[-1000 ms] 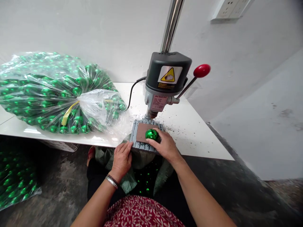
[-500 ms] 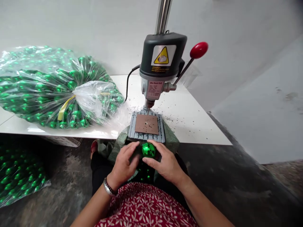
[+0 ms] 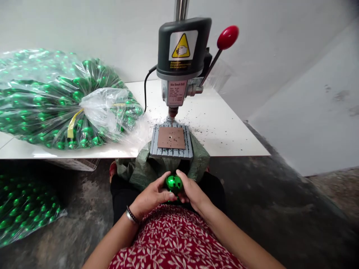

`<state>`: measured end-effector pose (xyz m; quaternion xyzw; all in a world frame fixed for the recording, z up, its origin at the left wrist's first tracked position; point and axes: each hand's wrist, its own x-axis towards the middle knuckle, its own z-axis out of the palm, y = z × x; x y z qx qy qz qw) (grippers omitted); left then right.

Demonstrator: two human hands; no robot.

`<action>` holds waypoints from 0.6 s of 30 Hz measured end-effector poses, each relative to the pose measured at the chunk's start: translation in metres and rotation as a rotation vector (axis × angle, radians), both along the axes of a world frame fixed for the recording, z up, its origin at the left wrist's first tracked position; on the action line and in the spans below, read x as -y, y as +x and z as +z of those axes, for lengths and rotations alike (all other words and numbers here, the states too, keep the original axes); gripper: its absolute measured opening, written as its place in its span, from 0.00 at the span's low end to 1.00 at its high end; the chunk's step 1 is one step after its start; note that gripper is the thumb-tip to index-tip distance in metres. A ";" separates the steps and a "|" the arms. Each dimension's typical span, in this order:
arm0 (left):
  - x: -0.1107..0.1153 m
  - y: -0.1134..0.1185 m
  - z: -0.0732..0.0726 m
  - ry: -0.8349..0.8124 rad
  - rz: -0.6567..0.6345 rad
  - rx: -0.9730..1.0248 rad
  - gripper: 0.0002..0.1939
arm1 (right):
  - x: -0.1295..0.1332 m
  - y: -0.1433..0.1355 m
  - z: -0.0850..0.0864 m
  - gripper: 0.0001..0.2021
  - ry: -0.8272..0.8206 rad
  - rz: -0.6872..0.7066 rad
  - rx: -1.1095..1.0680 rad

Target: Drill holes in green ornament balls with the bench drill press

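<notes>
A shiny green ball [image 3: 174, 183] is held over my lap, just in front of the table edge. My left hand [image 3: 153, 195] has its thumb and fingers on the ball's left side. On the right side my right hand [image 3: 193, 191] grips the same ball; its lower fingers are partly hidden beneath it. Beyond the hands stands a small bench drill [image 3: 182, 52], its bit above a brown square plate [image 3: 178, 140] with a small hole. The plate lies on the grey slotted base [image 3: 154, 149].
A tied clear bag of green balls [image 3: 42, 108] covers the left of the white table [image 3: 232, 138]. Another bag [image 3: 25, 205] is at lower left. Green cloth [image 3: 143, 168] hangs below the drill base. A red-knobbed lever [image 3: 227, 37] sticks out right. Dark shavings dot the tabletop.
My left hand has closed onto the ball, which both hands now hold nearer my body. The view has shifted, so the drill and table appear higher.
</notes>
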<state>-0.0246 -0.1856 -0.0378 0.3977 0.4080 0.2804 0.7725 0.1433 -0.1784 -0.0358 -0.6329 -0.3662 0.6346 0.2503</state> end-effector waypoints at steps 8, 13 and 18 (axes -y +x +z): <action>0.000 0.001 -0.014 0.016 0.026 -0.082 0.51 | 0.002 -0.004 -0.026 0.26 -0.078 -0.007 0.055; -0.006 0.002 -0.034 0.131 0.104 -0.336 0.48 | -0.011 0.023 -0.058 0.22 -0.004 -0.027 0.272; -0.013 -0.011 -0.060 0.552 -0.016 -0.787 0.25 | -0.014 0.063 -0.090 0.21 0.075 0.119 0.510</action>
